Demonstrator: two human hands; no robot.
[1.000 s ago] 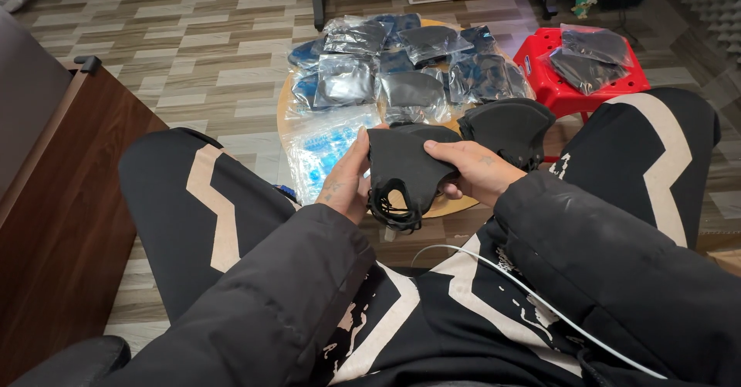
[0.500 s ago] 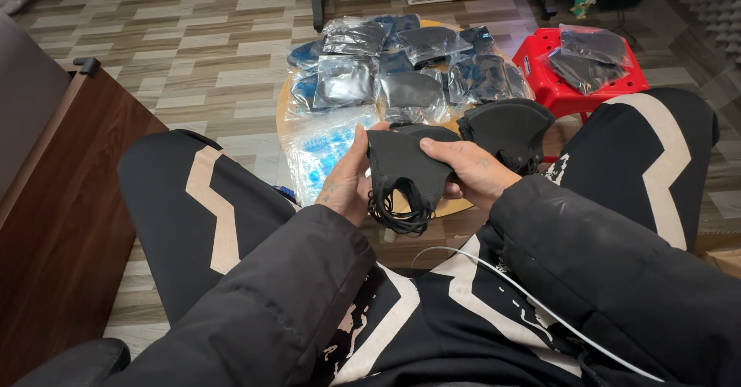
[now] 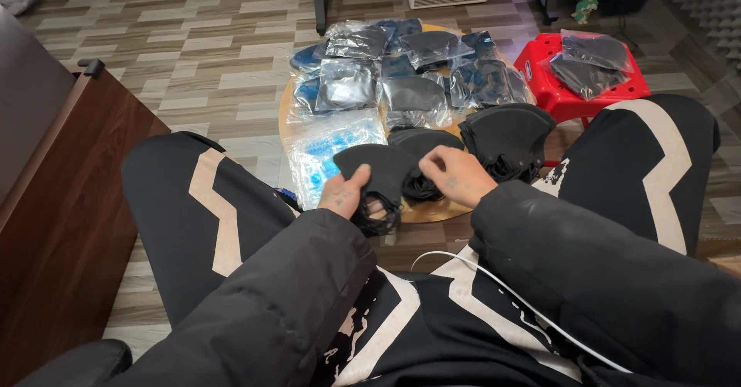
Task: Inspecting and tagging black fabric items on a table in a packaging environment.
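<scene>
Grip: left hand point(image 3: 345, 194) pinches a black face mask point(image 3: 378, 172) at its lower-left edge, thumb on top, ear loops hanging below near frame centre. Right hand point(image 3: 455, 175) sits w/ fingers curled over a second black mask point(image 3: 421, 144) just right of the first; whether it clamps it or only touches, can't tell.

Both masks sit above the near edge of a round wooden bench point(image 3: 287, 128), mid-frame, between the person's knees.

Done so far, judging by layout: a batch of clear bags w/ dark masks inside point(image 3: 386, 70) covers the bench's far half, upper centre. More bagged masks point(image 3: 587, 55) lie on a red stool point(image 3: 567, 98), upper right.

Left: a stack of loose black masks point(image 3: 505, 136) at the bench's right edge, unbagged, plus the two in hand. A pack of clear empty-looking bags w/ blue print point(image 3: 332, 152) lies at bench left, touching the held mask's far side. So roughly mid-job by my read; loose pile not small.
</scene>
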